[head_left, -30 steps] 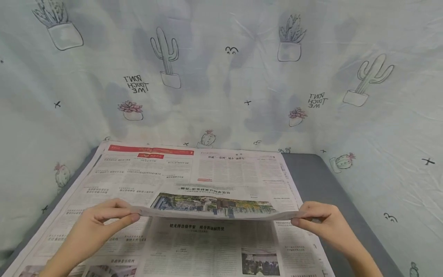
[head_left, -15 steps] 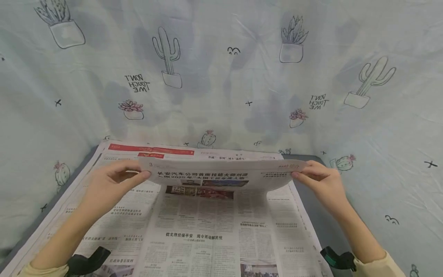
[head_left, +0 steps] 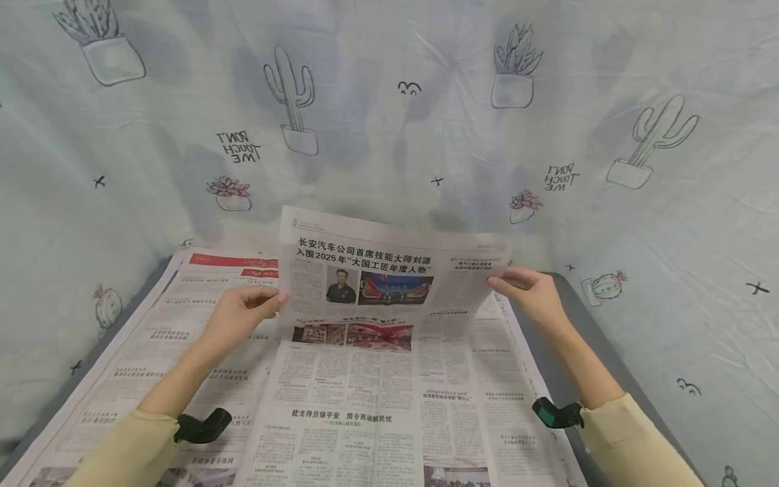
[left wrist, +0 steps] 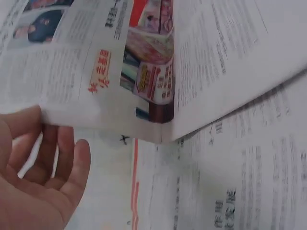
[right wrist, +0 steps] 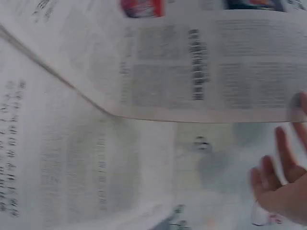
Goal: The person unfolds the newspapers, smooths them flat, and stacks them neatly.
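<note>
A folded newspaper (head_left: 365, 379) lies over a larger spread of newspaper, its far half lifted nearly upright and showing a headline with photos. My left hand (head_left: 246, 311) pinches the lifted half's left edge between thumb and fingers. On the opposite edge, my right hand (head_left: 529, 294) pinches the paper the same way. In the left wrist view, the left thumb and index finger grip the sheet (left wrist: 105, 72) while the other fingers curl loosely below. The right wrist view is blurred, with the right hand (right wrist: 283, 182) at the sheet's edge, partly cut off.
Spread newspaper sheets (head_left: 152, 379) cover most of a dark grey table (head_left: 584, 338). A pale cloth (head_left: 377, 122) printed with cacti hangs behind and along both sides. Black camera mounts (head_left: 203, 425) sit on the wrists.
Both hands have risen and moved away from me, swinging the held half of the newspaper from nearly flat to nearly upright. Its headline and photos now face me.
</note>
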{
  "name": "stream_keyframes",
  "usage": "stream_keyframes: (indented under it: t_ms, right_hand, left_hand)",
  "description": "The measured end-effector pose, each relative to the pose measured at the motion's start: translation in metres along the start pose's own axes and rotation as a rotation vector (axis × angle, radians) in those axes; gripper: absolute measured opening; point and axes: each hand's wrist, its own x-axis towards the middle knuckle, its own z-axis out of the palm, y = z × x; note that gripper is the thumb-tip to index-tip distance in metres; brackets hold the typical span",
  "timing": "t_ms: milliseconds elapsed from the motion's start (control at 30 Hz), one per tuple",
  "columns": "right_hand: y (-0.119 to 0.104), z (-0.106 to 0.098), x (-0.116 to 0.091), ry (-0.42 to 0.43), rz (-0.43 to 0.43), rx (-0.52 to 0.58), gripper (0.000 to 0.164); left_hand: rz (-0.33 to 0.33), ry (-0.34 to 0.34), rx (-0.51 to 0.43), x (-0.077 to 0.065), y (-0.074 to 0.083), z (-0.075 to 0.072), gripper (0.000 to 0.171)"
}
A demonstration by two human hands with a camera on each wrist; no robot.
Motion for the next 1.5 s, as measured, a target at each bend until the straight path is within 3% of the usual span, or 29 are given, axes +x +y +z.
stream_keyframes:
  t_ms: [133, 267, 333, 500, 600, 667, 900, 1000, 1100, 1333, 1500]
  right_hand:
    - [0.023, 0.020, -0.002, -0.178, 0.120, -0.034, 0.042]
    - [0.047, 0.039, -0.021, -0.238, 0.276, -0.054, 0.031]
    - [0.055, 0.045, -0.031, -0.239, 0.325, -0.052, 0.025]
    - [0.060, 0.052, -0.055, -0.240, 0.328, -0.060, 0.020]
    - [0.058, 0.053, -0.066, -0.239, 0.330, -0.045, 0.019]
    - [0.056, 0.055, -0.074, -0.242, 0.355, 0.001, 0.020]
    - [0.050, 0.056, -0.099, -0.304, 0.440, 0.201, 0.027]
    - [0.049, 0.057, -0.105, -0.335, 0.446, 0.250, 0.026]
    - [0.048, 0.059, -0.107, -0.310, 0.443, 0.258, 0.025]
    - [0.049, 0.067, -0.109, -0.164, 0.475, 0.221, 0.024]
    - [0.051, 0.067, -0.109, -0.126, 0.506, 0.252, 0.024]
  left_hand:
    - [-0.075, -0.050, -0.014, 0.005, -0.013, 0.008, 0.047]
    - [-0.115, -0.114, 0.078, 0.001, -0.025, 0.015, 0.042]
    - [-0.101, -0.114, 0.147, -0.004, -0.030, 0.019, 0.037]
    - [-0.028, -0.077, 0.226, -0.016, -0.036, 0.020, 0.027]
    - [-0.035, -0.073, 0.231, -0.023, -0.037, 0.017, 0.027]
    - [-0.053, -0.085, 0.226, -0.028, -0.038, 0.015, 0.028]
    - [-0.235, -0.149, 0.007, -0.041, -0.042, 0.014, 0.034]
    - [-0.268, -0.159, 0.002, -0.044, -0.044, 0.013, 0.035]
    - [-0.302, -0.172, -0.013, -0.043, -0.045, 0.012, 0.035]
    - [-0.371, -0.218, -0.078, -0.037, -0.050, 0.008, 0.037]
    - [-0.425, -0.227, -0.097, -0.034, -0.050, 0.010, 0.034]
